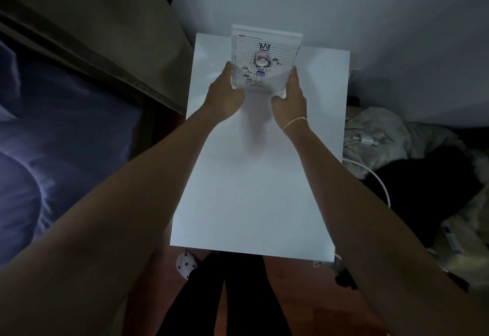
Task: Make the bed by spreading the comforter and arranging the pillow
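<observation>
Paper-light, stiff framed drawing: your left hand and right hand clasp its lower edges over the white table.

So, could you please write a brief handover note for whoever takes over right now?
Left hand and right hand hold a framed drawing by its lower corners, over the white bedside table by the wall.
The bed, with purple bedding, lies to the left, untouched by either hand.
Done: nothing visible on the bed.
Left: set the drawing down, spread the comforter, arrange the pillow.
</observation>
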Demonstrator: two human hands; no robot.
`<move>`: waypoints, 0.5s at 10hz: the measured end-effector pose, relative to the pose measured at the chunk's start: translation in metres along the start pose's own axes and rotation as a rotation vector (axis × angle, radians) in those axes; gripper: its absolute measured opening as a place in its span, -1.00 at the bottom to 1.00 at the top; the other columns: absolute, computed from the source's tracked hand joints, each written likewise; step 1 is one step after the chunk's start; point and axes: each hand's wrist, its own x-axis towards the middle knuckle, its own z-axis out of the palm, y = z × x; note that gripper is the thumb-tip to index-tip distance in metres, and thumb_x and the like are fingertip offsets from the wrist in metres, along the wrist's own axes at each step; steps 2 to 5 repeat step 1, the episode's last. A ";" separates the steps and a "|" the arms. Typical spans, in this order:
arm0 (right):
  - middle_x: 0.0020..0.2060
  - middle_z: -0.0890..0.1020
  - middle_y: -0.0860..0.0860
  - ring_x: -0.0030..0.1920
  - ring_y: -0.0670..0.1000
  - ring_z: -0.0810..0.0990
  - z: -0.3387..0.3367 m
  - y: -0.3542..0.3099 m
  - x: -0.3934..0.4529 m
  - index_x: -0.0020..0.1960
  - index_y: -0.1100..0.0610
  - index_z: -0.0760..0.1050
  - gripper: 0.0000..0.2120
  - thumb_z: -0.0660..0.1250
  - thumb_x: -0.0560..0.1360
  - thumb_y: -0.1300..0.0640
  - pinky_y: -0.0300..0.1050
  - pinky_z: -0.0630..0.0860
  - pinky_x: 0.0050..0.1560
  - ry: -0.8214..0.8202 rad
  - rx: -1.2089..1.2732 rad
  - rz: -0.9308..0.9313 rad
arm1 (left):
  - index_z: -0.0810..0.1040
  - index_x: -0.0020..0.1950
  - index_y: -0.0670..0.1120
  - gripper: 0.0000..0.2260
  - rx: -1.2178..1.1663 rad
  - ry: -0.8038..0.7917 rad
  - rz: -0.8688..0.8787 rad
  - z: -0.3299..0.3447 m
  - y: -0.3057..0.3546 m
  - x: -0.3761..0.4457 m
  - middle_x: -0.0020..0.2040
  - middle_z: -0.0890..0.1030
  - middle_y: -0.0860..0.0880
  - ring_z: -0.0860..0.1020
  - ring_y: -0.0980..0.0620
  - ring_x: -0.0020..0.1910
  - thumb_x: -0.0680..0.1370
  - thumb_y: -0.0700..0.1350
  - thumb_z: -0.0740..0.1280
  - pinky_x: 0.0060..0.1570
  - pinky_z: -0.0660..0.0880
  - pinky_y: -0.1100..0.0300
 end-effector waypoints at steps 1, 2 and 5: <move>0.45 0.34 0.13 0.35 0.12 0.42 0.001 0.012 -0.012 0.56 0.07 -0.03 -0.33 0.17 0.54 0.24 -0.19 0.33 0.30 -0.021 -0.085 0.018 | -0.05 0.55 -0.07 -0.35 0.117 0.030 -0.022 -0.003 -0.006 -0.011 0.52 0.20 -0.10 0.28 -0.08 0.43 0.54 -0.28 0.19 0.12 0.36 0.22; 0.45 0.34 0.13 0.35 0.12 0.42 0.001 0.012 -0.012 0.56 0.07 -0.03 -0.33 0.17 0.54 0.24 -0.19 0.33 0.30 -0.021 -0.085 0.018 | -0.05 0.55 -0.07 -0.35 0.117 0.030 -0.022 -0.003 -0.006 -0.011 0.52 0.20 -0.10 0.28 -0.08 0.43 0.54 -0.28 0.19 0.12 0.36 0.22; 0.45 0.34 0.13 0.35 0.12 0.42 0.001 0.012 -0.012 0.56 0.07 -0.03 -0.33 0.17 0.54 0.24 -0.19 0.33 0.30 -0.021 -0.085 0.018 | -0.05 0.55 -0.07 -0.35 0.117 0.030 -0.022 -0.003 -0.006 -0.011 0.52 0.20 -0.10 0.28 -0.08 0.43 0.54 -0.28 0.19 0.12 0.36 0.22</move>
